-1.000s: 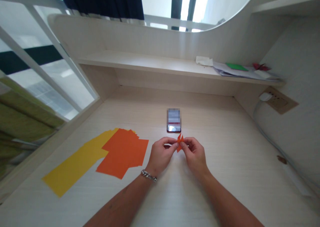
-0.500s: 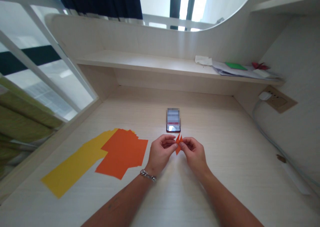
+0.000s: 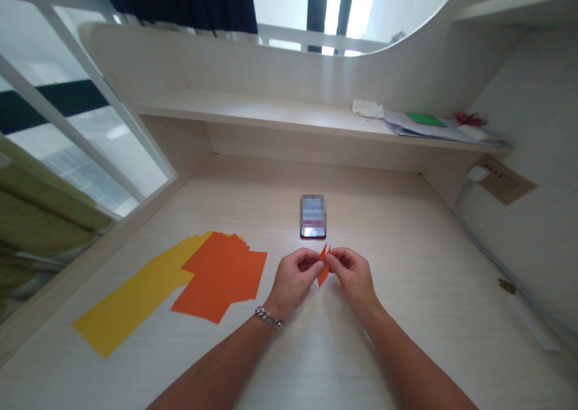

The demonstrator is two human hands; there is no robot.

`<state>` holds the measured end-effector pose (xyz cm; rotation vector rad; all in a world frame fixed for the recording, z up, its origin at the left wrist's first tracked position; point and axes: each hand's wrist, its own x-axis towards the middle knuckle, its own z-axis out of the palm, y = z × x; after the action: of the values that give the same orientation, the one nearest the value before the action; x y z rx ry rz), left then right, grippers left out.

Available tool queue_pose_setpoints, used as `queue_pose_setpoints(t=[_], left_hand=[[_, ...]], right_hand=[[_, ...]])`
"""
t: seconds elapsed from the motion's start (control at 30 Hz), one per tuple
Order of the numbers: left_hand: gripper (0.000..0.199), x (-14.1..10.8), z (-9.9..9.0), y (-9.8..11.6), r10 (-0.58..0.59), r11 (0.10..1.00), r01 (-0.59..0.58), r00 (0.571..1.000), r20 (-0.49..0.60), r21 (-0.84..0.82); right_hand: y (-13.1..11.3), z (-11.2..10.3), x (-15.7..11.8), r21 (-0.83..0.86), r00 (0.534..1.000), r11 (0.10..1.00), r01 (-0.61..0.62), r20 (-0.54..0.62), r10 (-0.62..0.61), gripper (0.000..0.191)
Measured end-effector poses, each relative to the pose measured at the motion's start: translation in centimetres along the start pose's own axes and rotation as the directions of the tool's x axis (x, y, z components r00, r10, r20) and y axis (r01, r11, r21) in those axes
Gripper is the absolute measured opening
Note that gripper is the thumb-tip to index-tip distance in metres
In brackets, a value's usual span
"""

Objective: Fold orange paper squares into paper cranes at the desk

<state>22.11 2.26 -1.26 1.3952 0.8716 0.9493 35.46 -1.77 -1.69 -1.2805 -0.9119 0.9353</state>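
A small piece of folded orange paper [image 3: 323, 271] is pinched between both hands, with two narrow points at its top and one pointed end below. My left hand [image 3: 295, 277], with a chain bracelet at the wrist, grips its left side between thumb and fingers. On the other side my right hand [image 3: 354, 273] pinches the upper right part. The fingertips hide some of the folds. Just beyond the hands a phone [image 3: 313, 216] lies on the desk, its screen lit and blurred. Several orange sheets [image 3: 221, 277] are spread left of my left hand, overlapping yellow sheets [image 3: 130, 295].
Along the back of the desk [image 3: 253, 181] runs a shelf [image 3: 271, 115] holding papers, a green sheet [image 3: 425, 119] and a red folded paper [image 3: 470, 119]. At right, a charger [image 3: 478, 173] is plugged into a wall socket [image 3: 506, 181], its cable [image 3: 487, 247] trailing down.
The folded orange paper has tilted, its lower point now reaching a little closer to me. My left hand has shifted slightly right and down; both hands keep their pinch.
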Motion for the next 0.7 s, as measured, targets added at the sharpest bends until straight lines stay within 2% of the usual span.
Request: queue_pose_setpoints(t=[0.13, 0.33, 0.57, 0.7], left_hand=[[0.019, 0.04, 0.02, -0.32, -0.005, 1.0, 0.006, 1.0, 0.026, -0.026], [0.021, 0.07, -0.16, -0.44, -0.025, 0.999, 0.025, 0.999, 0.038, -0.022], [0.018, -0.09, 0.08, -0.31, -0.049, 0.998, 0.052, 0.995, 0.083, -0.032], [0.016, -0.1, 0.09, -0.2, -0.071, 0.996, 0.077, 0.991, 0.111, -0.048]], right_hand=[[-0.1, 0.07, -0.11, -0.024, 1.0, 1.0, 0.002, -0.005, -0.003, 0.02], [0.05, 0.22, -0.02, 0.093, 0.999, 0.995, -0.042, 0.026, 0.039, 0.02], [-0.17, -0.23, 0.06, 0.055, 0.999, 0.998, -0.039, -0.004, 0.039, 0.016], [-0.63, -0.51, 0.09, 0.113, 0.996, 0.99, -0.082, 0.033, 0.078, 0.016]])
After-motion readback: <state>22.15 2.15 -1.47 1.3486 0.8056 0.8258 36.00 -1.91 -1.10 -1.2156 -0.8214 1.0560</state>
